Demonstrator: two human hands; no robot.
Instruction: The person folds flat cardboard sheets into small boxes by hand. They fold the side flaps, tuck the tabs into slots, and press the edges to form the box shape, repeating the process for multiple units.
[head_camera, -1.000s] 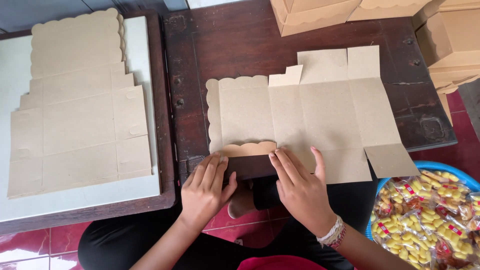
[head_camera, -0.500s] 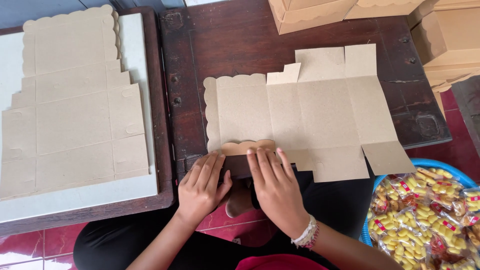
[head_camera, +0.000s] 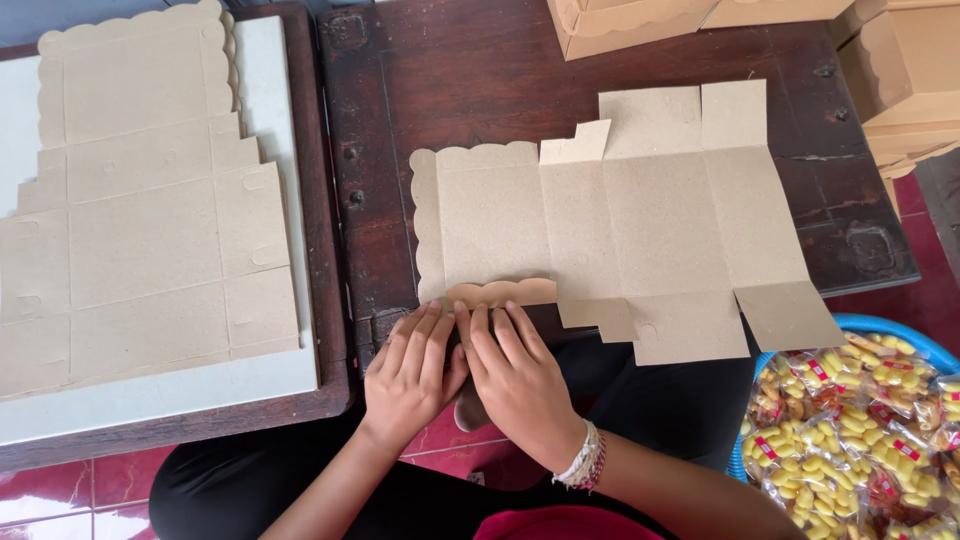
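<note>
Both hands, the left hand (head_camera: 408, 372) and right hand (head_camera: 515, 378), have drawn together, flat and open, pressing the scalloped flap (head_camera: 500, 292) of the box blank (head_camera: 620, 225) folded at their fingertips.

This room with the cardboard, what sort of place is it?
Probably a small home workshop for packing snacks: a flat box blank on a dark wooden table, folded boxes behind, and a basin of bagged snacks on the tiled floor.

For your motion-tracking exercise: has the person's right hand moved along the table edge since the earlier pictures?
Yes. The right hand has slid left along the near edge of the table, closing up beside the left hand under the scalloped flap of the cardboard blank.
</note>
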